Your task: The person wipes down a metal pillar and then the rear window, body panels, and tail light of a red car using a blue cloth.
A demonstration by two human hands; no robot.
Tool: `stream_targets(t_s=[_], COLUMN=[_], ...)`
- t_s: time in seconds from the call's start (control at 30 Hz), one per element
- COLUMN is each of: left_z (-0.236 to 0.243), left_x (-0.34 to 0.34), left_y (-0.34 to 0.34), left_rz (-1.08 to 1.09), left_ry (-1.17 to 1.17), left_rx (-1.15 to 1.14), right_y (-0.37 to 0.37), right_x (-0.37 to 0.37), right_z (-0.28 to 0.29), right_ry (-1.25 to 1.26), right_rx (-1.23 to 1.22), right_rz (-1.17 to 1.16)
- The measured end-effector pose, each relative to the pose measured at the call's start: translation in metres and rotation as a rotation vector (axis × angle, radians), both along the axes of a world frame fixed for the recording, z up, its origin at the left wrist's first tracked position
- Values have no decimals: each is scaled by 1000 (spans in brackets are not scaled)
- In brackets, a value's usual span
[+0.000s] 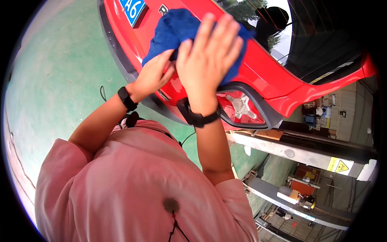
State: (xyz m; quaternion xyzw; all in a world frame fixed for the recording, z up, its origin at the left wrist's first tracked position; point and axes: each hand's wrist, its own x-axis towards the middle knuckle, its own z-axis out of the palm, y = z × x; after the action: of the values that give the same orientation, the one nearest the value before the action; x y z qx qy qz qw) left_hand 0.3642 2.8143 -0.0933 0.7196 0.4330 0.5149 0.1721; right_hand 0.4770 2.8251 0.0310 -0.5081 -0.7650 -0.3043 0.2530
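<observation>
A crumpled blue cloth (pixel 173 30) lies against the red tailgate of a car (pixel 262 82). My right hand (pixel 207 60) is spread over the cloth, its fingers stretched out and slightly blurred. Beside it, my left hand (pixel 151 78) is at the cloth's lower left edge, with thumb and fingers apart; some of its fingers are hidden. Dark bands circle both wrists. Right below the cloth sits a tail light (pixel 242 107) with a black surround.
A blue licence plate (pixel 133 11) and a dark bumper (pixel 117 52) are at the upper left. The rear window (pixel 322 40) reflects a dark figure. Lift beams (pixel 290 151), one with a yellow warning label (pixel 339 165), stand at right over a green floor (pixel 60 80).
</observation>
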Motion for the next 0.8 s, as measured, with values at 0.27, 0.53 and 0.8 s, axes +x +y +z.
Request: stream_targets(t_s=[0.27, 0.53, 0.8], left_z=[-116, -187, -227], left_x=[-51, -54, -91], left_y=[40, 23, 95], left_rz=[433, 119, -36], left_ry=[-340, -923, -1525], left_rx=[-297, -811, -1101], right_y=[27, 26, 32], right_x=[-48, -53, -67], right_z=[-23, -123, -148], right_ry=[-621, -653, -426], right_rx=[-38, -439, -775], right_rz=[185, 217, 405])
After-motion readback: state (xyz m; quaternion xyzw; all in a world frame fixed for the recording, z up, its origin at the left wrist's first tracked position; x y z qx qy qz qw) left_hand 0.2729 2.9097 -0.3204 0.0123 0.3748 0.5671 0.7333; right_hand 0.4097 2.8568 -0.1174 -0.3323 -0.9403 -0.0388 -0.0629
